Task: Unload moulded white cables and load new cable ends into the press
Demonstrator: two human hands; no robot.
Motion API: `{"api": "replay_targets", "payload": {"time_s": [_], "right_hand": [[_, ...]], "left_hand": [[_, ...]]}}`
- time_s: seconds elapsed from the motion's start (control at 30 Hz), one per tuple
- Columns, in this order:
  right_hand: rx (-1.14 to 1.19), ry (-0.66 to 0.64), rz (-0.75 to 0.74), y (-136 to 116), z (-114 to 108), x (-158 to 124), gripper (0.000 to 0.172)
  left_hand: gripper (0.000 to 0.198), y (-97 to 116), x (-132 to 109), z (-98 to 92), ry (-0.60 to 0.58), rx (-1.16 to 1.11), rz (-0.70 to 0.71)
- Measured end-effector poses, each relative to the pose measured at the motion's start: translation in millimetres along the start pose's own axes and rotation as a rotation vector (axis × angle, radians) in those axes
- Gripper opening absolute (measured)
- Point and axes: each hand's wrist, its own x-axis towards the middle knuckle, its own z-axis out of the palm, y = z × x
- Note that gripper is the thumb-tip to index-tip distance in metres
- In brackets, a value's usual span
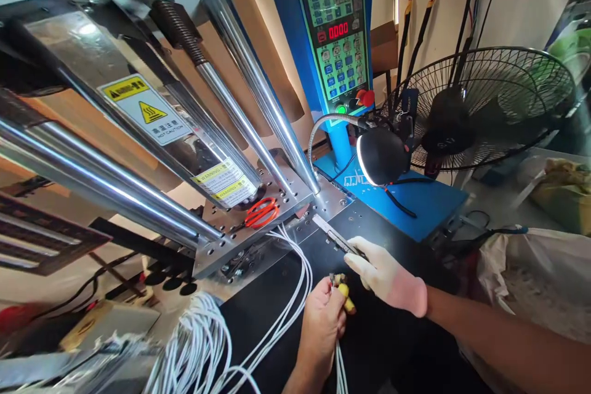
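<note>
At far left, a loose bundle of white cables (194, 345) lies on the desk (286, 283) beneath the polished steel columns (258, 86) of a press, whose plate carries yellow warning labels (226, 183) and a pair of orange-handled scissors (261, 212). Several white strands run from the bundle across the dark desk surface toward the worker's bare left hand (321, 323), which is closed around a small yellow connector piece (344, 297) at the end of the cables, held just above the desk near its front edge. Just beside it, the gloved right hand (388, 277) grips a slim metal tool (335, 235) whose tip points back toward the press plate. Behind the hands, a black gooseneck lamp (382, 155) glows over a blue base below a green control panel (335, 24) with red digits. A black fan (480, 108) stands at right, above a white bag (530, 277).
</note>
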Motion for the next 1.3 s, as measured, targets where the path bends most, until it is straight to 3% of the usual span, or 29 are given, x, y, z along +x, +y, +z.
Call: {"api": "replay_targets", "payload": {"time_s": [0.13,0.23,0.37,0.6,0.73,0.87,1.0,1.1,1.17,1.3], "right_hand": [[0.182,-0.047,0.101,2,3,1,0.016],[0.211,-0.057,0.096,4,2,1,0.013],[0.133,-0.056,0.014,7,0,0,0.015],[0.16,-0.05,0.011,9,-1,0,0.02],[0.136,-0.053,-0.02,7,-1,-1,0.02],[0.036,0.032,-0.142,6,2,-4,0.025],[0.116,-0.036,-0.121,7,4,-7,0.026],[-0.017,-0.009,-0.184,10,6,-9,0.025],[-0.107,0.019,-0.27,12,6,-10,0.026],[-0.006,-0.019,-0.275,12,5,-10,0.019]], "left_hand": [[0.062,-2,2,2.2,-0.044,0.039,-0.008],[0.05,-2,6,6.3,0.006,0.163,0.025],[0.045,-4,11,9.4,0.02,0.296,0.104],[0.047,-6,15,8.7,0.081,0.273,0.013],[0.046,-9,16,9.5,0.093,0.261,0.041],[0.05,-13,15,10.3,0.138,0.225,0.088],[0.048,-12,13,13.0,0.139,0.213,0.096],[0.047,-8,9,14.9,0.149,0.267,0.134],[0.047,-3,5,12.8,0.115,0.312,0.151],[0.054,6,0,-0.9,-0.099,0.302,0.103]]}}
